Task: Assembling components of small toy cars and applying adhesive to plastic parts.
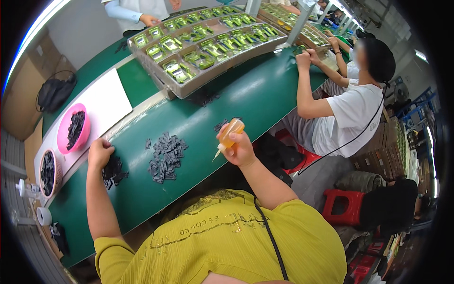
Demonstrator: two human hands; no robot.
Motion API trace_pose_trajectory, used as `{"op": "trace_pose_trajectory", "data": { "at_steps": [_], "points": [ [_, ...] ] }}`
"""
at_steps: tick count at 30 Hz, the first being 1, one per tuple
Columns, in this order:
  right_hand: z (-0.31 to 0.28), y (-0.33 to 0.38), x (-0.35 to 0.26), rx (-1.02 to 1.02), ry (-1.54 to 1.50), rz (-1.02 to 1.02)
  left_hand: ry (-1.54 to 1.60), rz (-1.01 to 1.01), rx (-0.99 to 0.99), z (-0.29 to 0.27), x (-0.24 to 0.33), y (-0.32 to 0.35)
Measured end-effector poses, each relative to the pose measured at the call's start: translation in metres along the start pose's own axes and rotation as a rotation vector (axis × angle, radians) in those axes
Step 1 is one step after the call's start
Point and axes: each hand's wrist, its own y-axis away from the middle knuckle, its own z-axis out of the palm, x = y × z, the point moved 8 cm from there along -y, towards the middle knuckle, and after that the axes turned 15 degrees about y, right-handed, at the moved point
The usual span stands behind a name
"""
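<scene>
My right hand [240,150] is wrapped round a small squeeze bottle [232,131] of orange liquid, tilted so that its thin nozzle points down and left above the green worktop. My left hand [100,153] is at the left by the edge of a heap of black parts [112,173]. Its fingers are pressed together, and what is between them, if anything, is too small to tell. Between my hands a larger pile of small flat black pieces [166,157] lies on the worktop. Several more black pieces [219,125] lie just beyond my right hand.
A pink bowl [86,132] and a basket [57,176], both with black parts, stand at the left by a white board [124,97]. Trays of green parts [182,90] sit at the back. A co-worker [350,111] works at the right; another person's hand [149,20] touches the trays.
</scene>
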Motion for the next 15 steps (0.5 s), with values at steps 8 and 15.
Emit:
{"op": "trace_pose_trajectory", "data": {
  "at_steps": [8,15],
  "points": [
    [0.003,-0.001,-0.005,-0.011,0.018,0.011,0.031,-0.007,-0.083,0.0,0.005,-0.002],
    [0.002,-0.003,-0.005,-0.001,0.044,0.012,0.042,0.022,-0.026,-0.01,0.015,0.004]
  ]
}}
